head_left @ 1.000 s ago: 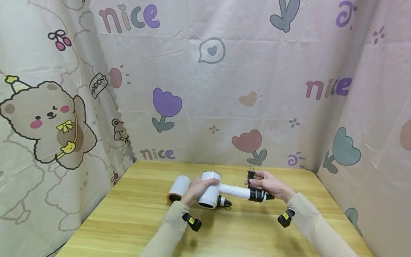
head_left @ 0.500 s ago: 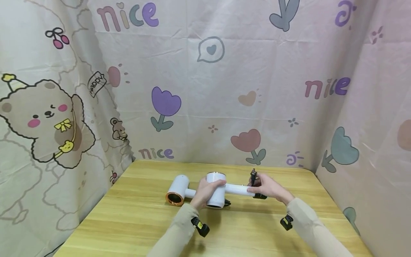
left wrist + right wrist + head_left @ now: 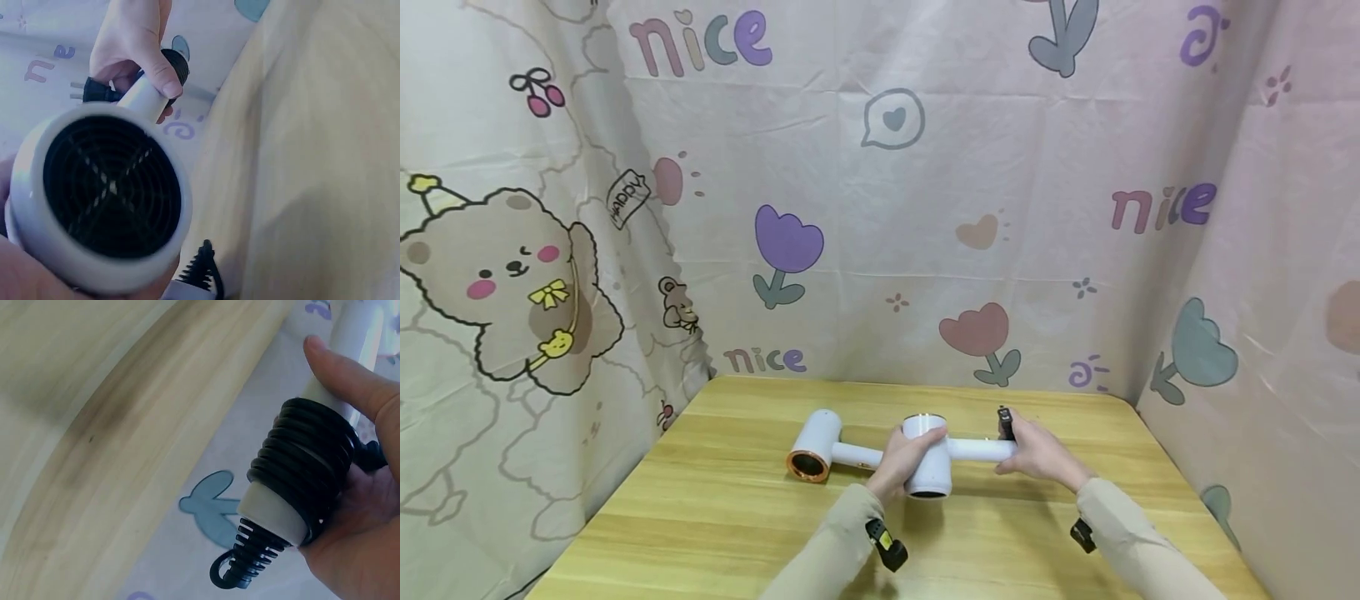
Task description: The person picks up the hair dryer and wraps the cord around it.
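Observation:
A white hair dryer (image 3: pixel 928 468) is held above the table, its handle pointing right. My left hand (image 3: pixel 903 461) grips the barrel, thumb across its front. My right hand (image 3: pixel 1037 450) holds the far end of the handle, around the coiled black cord (image 3: pixel 306 456). The black plug (image 3: pixel 1005 423) sticks up beside the right hand; its two prongs show in the left wrist view. A second white hair dryer (image 3: pixel 818 442) with a copper-coloured rim lies on the table to the left. Its handle end is hidden behind my left hand in the head view.
The wooden table (image 3: pixel 700 500) runs back to a printed curtain (image 3: pixel 865 208), which also hangs at both sides. The second dryer's black cord sleeve (image 3: pixel 200 265) shows below the held dryer in the left wrist view.
The held dryer and my left hand have moved right. My right hand has gone from pinching the plug above the handle to gripping the handle's corded end.

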A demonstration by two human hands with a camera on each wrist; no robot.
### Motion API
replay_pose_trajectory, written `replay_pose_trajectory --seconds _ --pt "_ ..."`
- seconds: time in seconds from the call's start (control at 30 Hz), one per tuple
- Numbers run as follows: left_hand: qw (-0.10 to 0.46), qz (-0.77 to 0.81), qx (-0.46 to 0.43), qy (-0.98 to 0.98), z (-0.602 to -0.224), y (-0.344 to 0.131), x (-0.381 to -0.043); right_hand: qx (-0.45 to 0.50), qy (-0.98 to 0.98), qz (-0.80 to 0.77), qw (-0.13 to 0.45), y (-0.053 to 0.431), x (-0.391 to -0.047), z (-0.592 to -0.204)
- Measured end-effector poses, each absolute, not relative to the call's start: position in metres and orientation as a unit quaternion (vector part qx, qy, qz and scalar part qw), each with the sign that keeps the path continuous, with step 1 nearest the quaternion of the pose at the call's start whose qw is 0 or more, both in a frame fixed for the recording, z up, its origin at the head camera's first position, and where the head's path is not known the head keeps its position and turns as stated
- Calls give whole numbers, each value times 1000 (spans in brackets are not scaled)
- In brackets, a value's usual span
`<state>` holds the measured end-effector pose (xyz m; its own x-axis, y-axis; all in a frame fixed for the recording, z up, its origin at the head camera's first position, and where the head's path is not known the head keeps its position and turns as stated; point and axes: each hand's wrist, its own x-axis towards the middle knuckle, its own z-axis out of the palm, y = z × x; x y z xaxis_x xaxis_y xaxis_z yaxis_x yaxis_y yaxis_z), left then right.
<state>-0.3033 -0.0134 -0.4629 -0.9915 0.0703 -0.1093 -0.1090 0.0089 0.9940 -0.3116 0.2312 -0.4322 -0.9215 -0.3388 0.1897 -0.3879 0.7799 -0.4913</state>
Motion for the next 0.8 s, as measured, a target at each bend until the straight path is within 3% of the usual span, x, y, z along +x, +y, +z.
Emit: replay_pose_trajectory --seconds 0.4,0.8 --pt "174 695 64 694 -474 9 -288 201 -944 263 -16 272 -314 -453" --pt "209 623 65 751 -488 18 -291 231 -929 279 -75 292 -317 -469"
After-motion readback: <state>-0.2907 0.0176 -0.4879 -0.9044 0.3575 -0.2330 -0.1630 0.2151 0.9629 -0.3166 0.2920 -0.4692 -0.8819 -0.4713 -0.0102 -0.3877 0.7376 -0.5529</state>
